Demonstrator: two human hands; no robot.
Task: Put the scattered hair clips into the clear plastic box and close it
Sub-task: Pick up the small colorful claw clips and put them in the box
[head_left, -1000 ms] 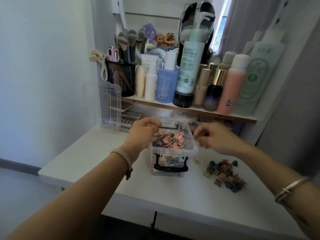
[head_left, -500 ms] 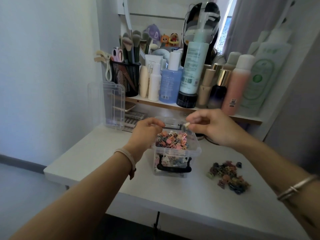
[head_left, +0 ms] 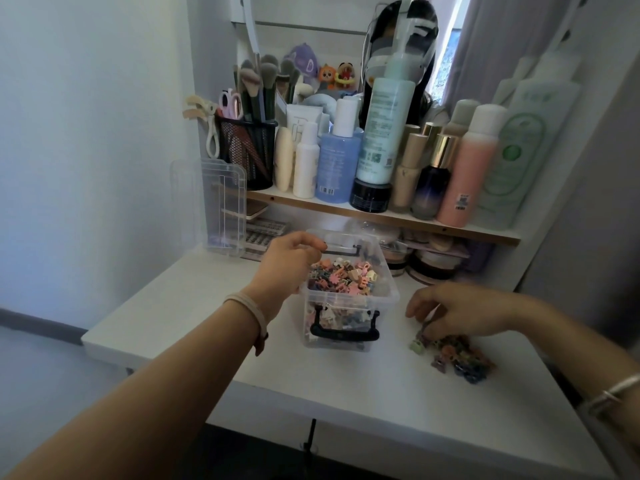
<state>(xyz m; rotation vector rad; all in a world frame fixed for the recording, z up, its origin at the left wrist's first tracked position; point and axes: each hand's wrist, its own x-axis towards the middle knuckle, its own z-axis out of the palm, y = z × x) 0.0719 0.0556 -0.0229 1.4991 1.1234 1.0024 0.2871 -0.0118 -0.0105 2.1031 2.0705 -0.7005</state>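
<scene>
The clear plastic box (head_left: 389,296) stands open in the middle of the white desk, filled with colourful hair clips (head_left: 343,277) almost to its rim. A black handle (head_left: 344,332) hangs on its near wall. My left hand (head_left: 287,263) grips the box's left rim with curled fingers. A small pile of loose hair clips (head_left: 457,356) lies on the desk to the right of the box. My right hand (head_left: 460,310) is lowered onto the pile's upper left edge, fingertips pinched on a clip there. The box's clear lid (head_left: 225,209) leans upright at the back left.
A wooden shelf (head_left: 381,216) behind the box carries bottles, jars and a black mesh brush holder (head_left: 247,152). Compacts and small jars (head_left: 433,263) sit under the shelf. The white desk (head_left: 381,403) ends close in front and at the left.
My right hand was above the box with a clip half a second ago; it has dropped right and down onto the loose pile. My left hand has stayed on the box rim.
</scene>
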